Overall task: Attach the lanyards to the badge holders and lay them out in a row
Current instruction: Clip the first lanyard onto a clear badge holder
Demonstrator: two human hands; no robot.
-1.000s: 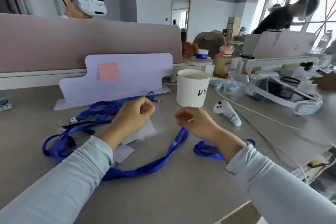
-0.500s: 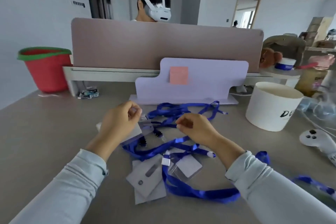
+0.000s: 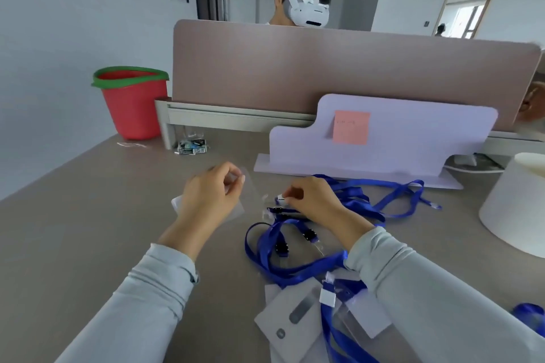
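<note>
Left hand: centre of the frame, fingers curled, pinching the top of a clear badge holder held above the desk.
Right hand: just right of it, thumb and forefinger clamped on a white clip at a lanyard's end; whether the clip touches the holder cannot be told.
Lanyards: blue tangled heap, centre right, running under the right sleeve.
Spare holders: overlapped at lower centre, blue straps across them.
Row: none laid out in view.
Risk 1: the thin, slick holder may flex or slip, so the clip misses its slot.
Risk 2: pulling this strap may drag the tangle and scatter the spare holders.
</note>
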